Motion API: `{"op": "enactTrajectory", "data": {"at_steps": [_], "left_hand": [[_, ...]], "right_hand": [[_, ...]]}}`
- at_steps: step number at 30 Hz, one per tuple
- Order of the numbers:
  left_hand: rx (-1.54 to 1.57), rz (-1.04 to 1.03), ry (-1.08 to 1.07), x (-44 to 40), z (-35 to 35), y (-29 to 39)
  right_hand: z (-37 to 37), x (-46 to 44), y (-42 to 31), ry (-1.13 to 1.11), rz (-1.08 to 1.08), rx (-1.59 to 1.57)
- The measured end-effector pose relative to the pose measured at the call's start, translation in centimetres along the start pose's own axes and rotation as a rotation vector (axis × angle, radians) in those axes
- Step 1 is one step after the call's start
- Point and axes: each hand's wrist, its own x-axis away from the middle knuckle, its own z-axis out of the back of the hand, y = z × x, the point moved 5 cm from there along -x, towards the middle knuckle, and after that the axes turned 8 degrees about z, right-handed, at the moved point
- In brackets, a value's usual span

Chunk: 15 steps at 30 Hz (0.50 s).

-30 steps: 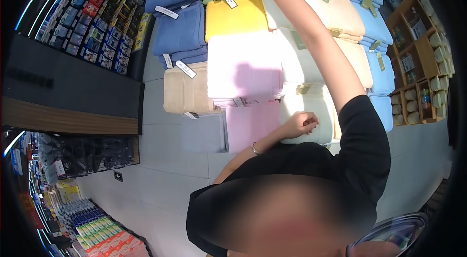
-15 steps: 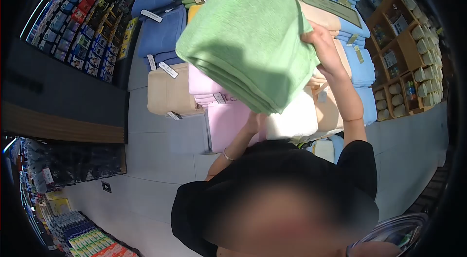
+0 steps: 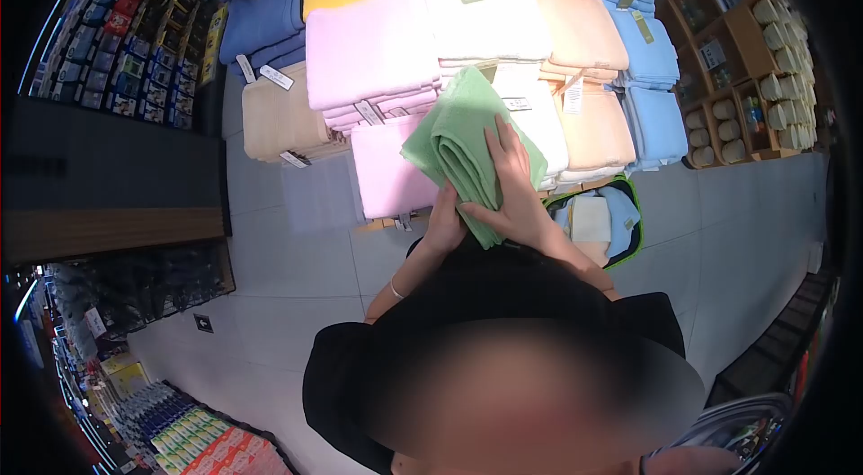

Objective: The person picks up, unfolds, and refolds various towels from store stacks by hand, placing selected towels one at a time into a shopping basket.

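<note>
A folded light green towel (image 3: 463, 120) is held in front of my body, tilted, with its layered folds facing me. My right hand (image 3: 517, 192) lies over its right side, fingers along the top and thumb at the folds. My left hand (image 3: 443, 221) grips the lower left edge, its fingertips partly hidden by the towel. Right behind are a pink towel stack (image 3: 369, 44), a lower pink towel (image 3: 391, 169) and a white towel stack (image 3: 485, 17).
Peach towels (image 3: 575, 30) and blue towels (image 3: 654, 120) are stacked to the right, beige towels (image 3: 283, 120) and dark blue towels (image 3: 261, 12) to the left. A green-rimmed basket (image 3: 640, 228) with folded cloths sits low on the right. Wooden shelves (image 3: 719, 53) stand beyond.
The green towel has come down and closer to my body, and looks folded smaller. My right hand has moved from its upper right edge onto its side. The stacks behind are now uncovered.
</note>
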Motion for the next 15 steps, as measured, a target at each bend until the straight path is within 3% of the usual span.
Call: {"op": "enactTrajectory", "data": {"at_steps": [5, 8, 10, 11, 12, 15], "left_hand": [[-0.127, -0.145, 0.051, 2.1, 0.5, 1.0], [-0.179, -0.225, 0.164, 3.9, 1.4, 1.2], [-0.209, -0.311, 0.294, 5.3, 1.7, 2.0], [-0.227, -0.376, 0.372, 6.1, 1.6, 3.3], [-0.247, -0.438, 0.448, 7.1, 1.7, 4.8], [-0.247, -0.411, 0.493, 9.0, 3.8, 7.7]], "right_hand": [[-0.8, 0.6, -1.0, 0.138, 0.137, -0.14], [0.7, 1.1, -1.0, 0.21, 0.095, -0.212], [1.7, 2.8, 2.0, 0.241, -0.178, -0.423], [2.9, 3.0, 3.4, 0.441, -0.236, -0.595], [4.4, 3.2, 4.8, 0.477, -0.419, -0.786], [8.2, 5.4, 8.1, 0.642, -0.352, -1.059]]}}
